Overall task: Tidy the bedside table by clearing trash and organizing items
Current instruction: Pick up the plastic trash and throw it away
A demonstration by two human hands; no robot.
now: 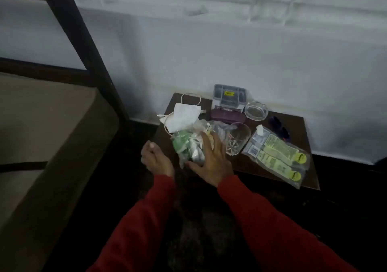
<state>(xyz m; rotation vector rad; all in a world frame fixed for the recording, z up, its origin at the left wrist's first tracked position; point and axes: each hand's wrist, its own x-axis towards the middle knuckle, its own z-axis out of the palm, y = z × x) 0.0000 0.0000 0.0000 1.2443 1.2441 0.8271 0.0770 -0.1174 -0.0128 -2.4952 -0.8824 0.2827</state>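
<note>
Your right hand (211,162) lies flat, fingers spread, on the crumpled clear plastic bag of green and silver trash (189,144) at the front left of the small dark wooden desk (247,165); its grip is released, pressing rather than clasping. Your left hand (156,158) hovers just off the desk's left edge, fingers loosely curled around nothing. A white face mask (182,115) sits behind the bag. A clear drinking glass (238,138) lies tipped just right of your fingers, beside a clear packet with yellow-green labels (276,156).
</note>
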